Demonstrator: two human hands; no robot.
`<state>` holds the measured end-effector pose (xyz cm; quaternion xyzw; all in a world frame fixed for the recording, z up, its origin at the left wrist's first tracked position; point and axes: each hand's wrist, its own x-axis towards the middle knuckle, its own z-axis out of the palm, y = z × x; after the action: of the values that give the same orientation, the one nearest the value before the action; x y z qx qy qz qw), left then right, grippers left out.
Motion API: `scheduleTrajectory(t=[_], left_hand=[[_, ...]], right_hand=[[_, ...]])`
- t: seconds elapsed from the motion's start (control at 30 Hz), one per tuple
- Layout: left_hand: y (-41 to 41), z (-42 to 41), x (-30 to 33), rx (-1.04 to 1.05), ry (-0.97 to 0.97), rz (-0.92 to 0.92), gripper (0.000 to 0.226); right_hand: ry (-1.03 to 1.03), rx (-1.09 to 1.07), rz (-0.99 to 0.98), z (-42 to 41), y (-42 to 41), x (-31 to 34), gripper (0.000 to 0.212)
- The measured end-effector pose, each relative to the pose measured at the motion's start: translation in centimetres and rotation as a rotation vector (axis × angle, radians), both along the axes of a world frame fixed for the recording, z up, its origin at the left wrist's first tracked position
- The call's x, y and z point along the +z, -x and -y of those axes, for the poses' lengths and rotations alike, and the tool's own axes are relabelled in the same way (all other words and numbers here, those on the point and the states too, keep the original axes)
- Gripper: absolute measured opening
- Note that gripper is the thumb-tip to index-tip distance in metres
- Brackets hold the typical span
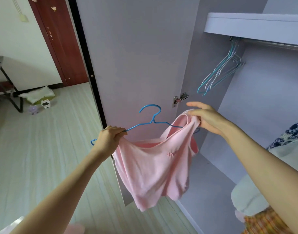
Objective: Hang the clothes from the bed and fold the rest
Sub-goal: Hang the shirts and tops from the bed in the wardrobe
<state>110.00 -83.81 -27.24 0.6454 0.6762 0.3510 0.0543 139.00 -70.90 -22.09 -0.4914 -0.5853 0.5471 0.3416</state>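
1. Pink top [155, 168] is held in front of the open wardrobe door [138, 53], partly threaded onto a blue wire hanger [153, 119].
2. Left hand [109, 139] is clenched round the hanger's left arm, with that side of the top bunched in the same grip.
3. Right hand [207, 119] pinches the top's other shoulder strap at the hanger's right end; forefinger stretched out, remaining fingers curled on cloth.
4. Fabric looks light, soft and limp: it sags between the hands and will likely slide off a thin wire arm.
5. Best hold, as I judge: the strap seam, not the body.
6. Hanger seems thin and springy; grip near its neck for control.
7. Spare hangers [221, 71] hang on the rail [271, 43], up and right of the door's hinge [180, 98].
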Motion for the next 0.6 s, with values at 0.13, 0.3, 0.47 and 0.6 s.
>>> scheduleTrajectory(t=[0.13, 0.3, 0.47, 0.6], left_hand=[[-0.5, -0.5, 0.7, 0.031, -0.084, 0.037, 0.016], [-2.3, -1.4, 1.6, -0.047, -0.127, 0.007, 0.014], [-3.7, -3.0, 2.3, -0.142, -0.138, -0.008, 0.014], [-5.0, -4.5, 2.2, -0.236, -0.08, -0.006, 0.017]], right_hand=[[-0.432, 0.014, 0.664, 0.6, -2.3, -1.1, 0.042], [-0.752, 0.111, 1.319, 2.2, -5.8, -2.6, 0.035], [-0.752, 0.214, 1.042, 4.2, -7.2, -3.2, 0.016], [-0.602, 0.059, 0.87, 5.6, -8.2, -3.9, 0.033]])
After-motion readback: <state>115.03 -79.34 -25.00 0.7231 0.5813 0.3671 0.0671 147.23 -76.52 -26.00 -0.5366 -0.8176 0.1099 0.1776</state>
